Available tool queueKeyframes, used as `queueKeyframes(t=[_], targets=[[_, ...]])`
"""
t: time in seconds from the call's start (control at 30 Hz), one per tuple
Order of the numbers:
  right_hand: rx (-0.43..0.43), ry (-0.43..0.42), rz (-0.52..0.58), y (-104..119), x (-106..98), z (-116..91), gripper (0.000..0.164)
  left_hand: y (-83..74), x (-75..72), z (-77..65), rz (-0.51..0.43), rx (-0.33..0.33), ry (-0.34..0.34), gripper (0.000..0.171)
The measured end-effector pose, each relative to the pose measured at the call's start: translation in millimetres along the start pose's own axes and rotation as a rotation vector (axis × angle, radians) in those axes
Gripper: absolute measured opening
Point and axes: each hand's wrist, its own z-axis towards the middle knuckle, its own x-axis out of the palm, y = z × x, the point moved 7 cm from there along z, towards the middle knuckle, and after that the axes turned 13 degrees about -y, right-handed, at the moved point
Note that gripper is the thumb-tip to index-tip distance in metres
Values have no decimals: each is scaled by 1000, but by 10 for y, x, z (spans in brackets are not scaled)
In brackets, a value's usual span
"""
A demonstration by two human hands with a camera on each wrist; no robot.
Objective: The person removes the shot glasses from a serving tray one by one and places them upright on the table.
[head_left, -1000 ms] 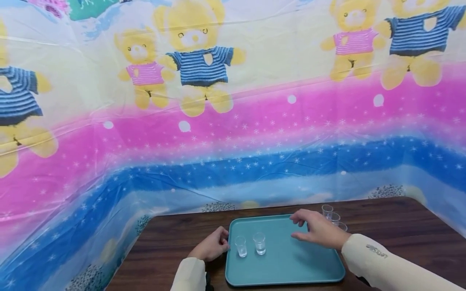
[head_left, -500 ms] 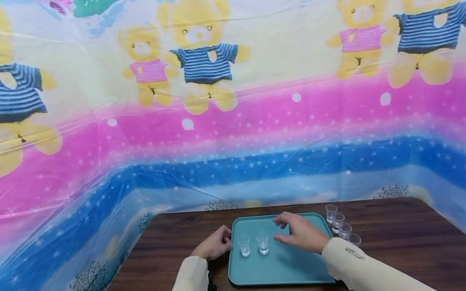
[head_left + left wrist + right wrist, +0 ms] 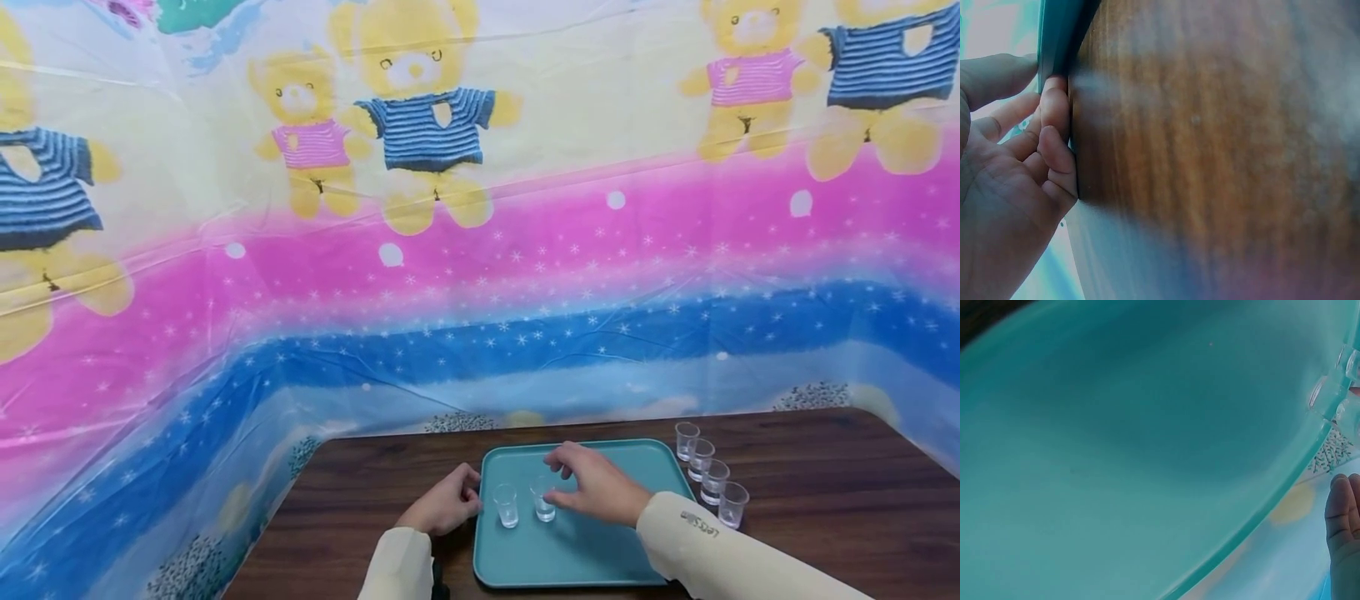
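A teal tray (image 3: 600, 558) lies on the wooden table, with two clear shot glasses on it. One glass (image 3: 507, 510) stands near the tray's left side, and the other (image 3: 542, 505) just right of it. My left hand (image 3: 446, 502) pinches the tray's left rim; in the left wrist view its thumb lies along the rim (image 3: 1054, 37) and the other fingers curl on the outer side. Above the tray, my right hand (image 3: 596, 487) holds nothing, its thumb and fingers spread apart beside the right glass. Whether the thumb touches that glass cannot be told.
Several more shot glasses (image 3: 714, 483) stand in a slanting row on the table (image 3: 817, 492), right of the tray. A cloth curtain (image 3: 540, 300) printed with bears hangs behind the table's back edge.
My right hand has moved left over the tray, from near the row of glasses to the right glass on the tray. The left hand stays at the rim.
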Motion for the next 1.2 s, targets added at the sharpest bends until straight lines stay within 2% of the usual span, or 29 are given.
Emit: queueKeyframes(t=[0.33,0.63,0.9,1.2], targets=[[-34,31,10,21,62,-1,37,-32,9,-10,-23,29,14,27],[-66,18,24,24,76,-18,27,-31,16,-13,-24,39,15,27],[-28,33,46,1,105,-41,26,-29,16,2,-18,40,2,27],[-40,31,53,-46,11,-96,27,-10,-7,-14,-14,15,17,26]])
